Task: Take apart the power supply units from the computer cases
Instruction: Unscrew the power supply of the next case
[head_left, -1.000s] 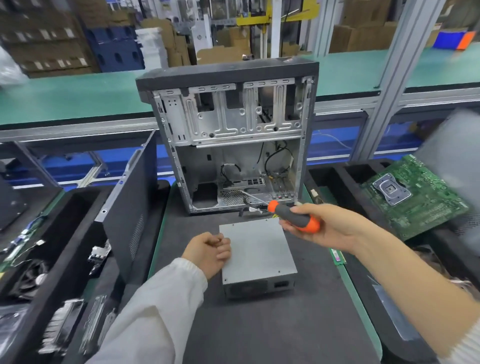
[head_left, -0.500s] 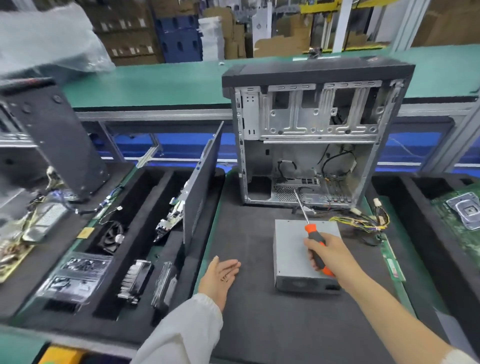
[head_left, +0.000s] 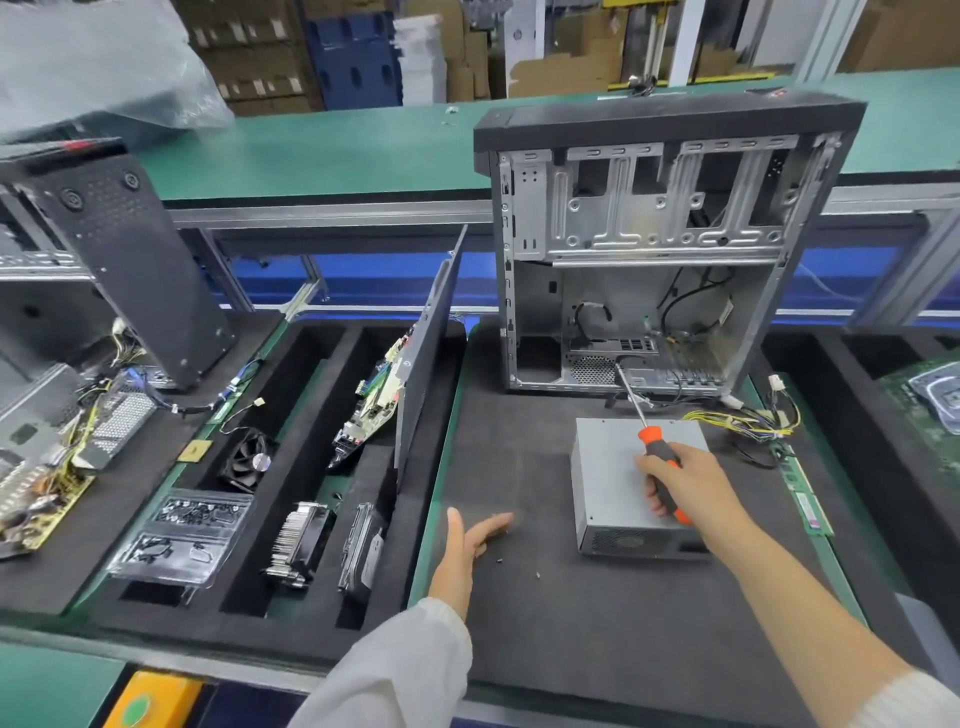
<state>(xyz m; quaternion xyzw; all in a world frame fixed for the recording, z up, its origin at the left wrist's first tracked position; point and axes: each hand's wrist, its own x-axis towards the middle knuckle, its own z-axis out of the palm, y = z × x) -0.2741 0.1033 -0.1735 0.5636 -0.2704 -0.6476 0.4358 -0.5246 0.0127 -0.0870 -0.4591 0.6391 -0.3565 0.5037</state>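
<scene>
Left hand (head_left: 467, 551) at 7 o'clock: fingers straight and relaxed, holding nothing, on the dark mat (head_left: 597, 623). Right hand (head_left: 691, 483) at 4 o'clock: fingers curled round the screwdriver (head_left: 655, 457) handle, above the power supply unit (head_left: 608, 483) lying on the mat. At 1 o'clock, the open computer case (head_left: 660, 249) stands upright just beyond the unit.
</scene>
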